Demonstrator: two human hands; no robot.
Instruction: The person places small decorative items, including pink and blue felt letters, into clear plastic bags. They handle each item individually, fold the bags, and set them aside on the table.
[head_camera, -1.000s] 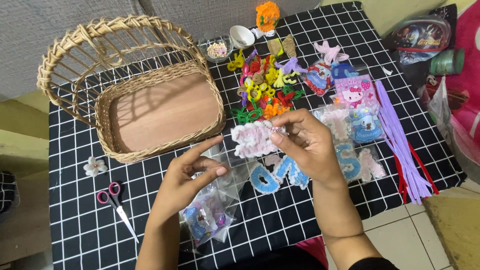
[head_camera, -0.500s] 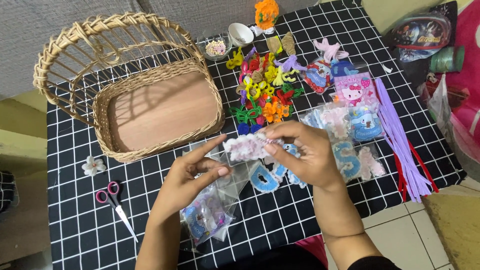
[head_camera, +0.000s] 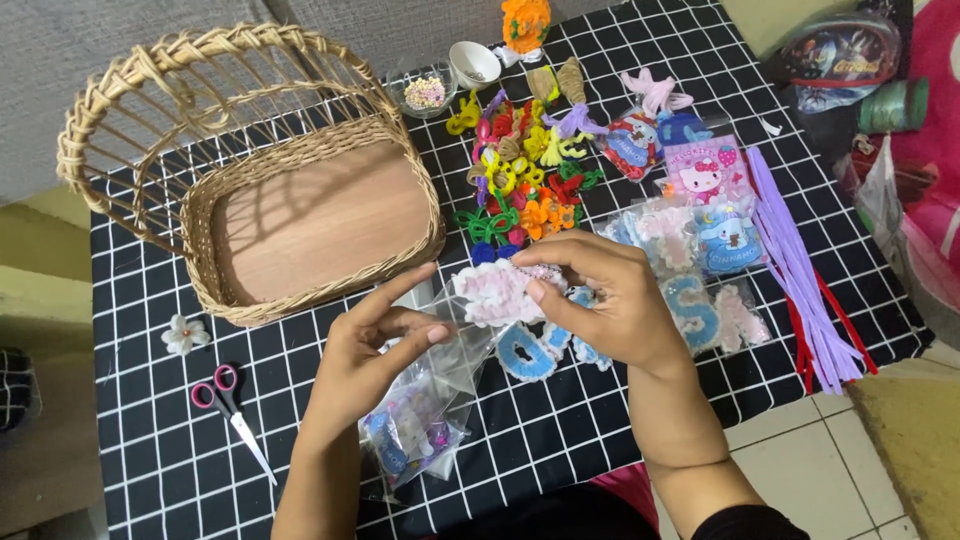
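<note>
My right hand (head_camera: 610, 300) pinches a fluffy pink and white patch (head_camera: 497, 293) just in front of a wicker basket (head_camera: 200, 215). My left hand (head_camera: 375, 355) holds the mouth of a clear plastic bag (head_camera: 425, 415) that lies on the black grid cloth (head_camera: 160, 440) with small colourful charms inside. The patch sits at the bag's open end, between my two hands. Blue fluffy letter patches (head_camera: 530, 352) lie just under my right hand.
A heap of bright pipe-cleaner shapes (head_camera: 520, 170) lies behind my hands. Cartoon sticker packs (head_camera: 705, 200) and purple strips (head_camera: 800, 270) are at the right. Pink-handled scissors (head_camera: 232, 405) and a white flower (head_camera: 185, 333) lie at the left. Small bowls (head_camera: 450, 80) stand at the back.
My right hand has carried the pink patch down and left, toward the open bag. My left hand has spread the bag's mouth a little.
</note>
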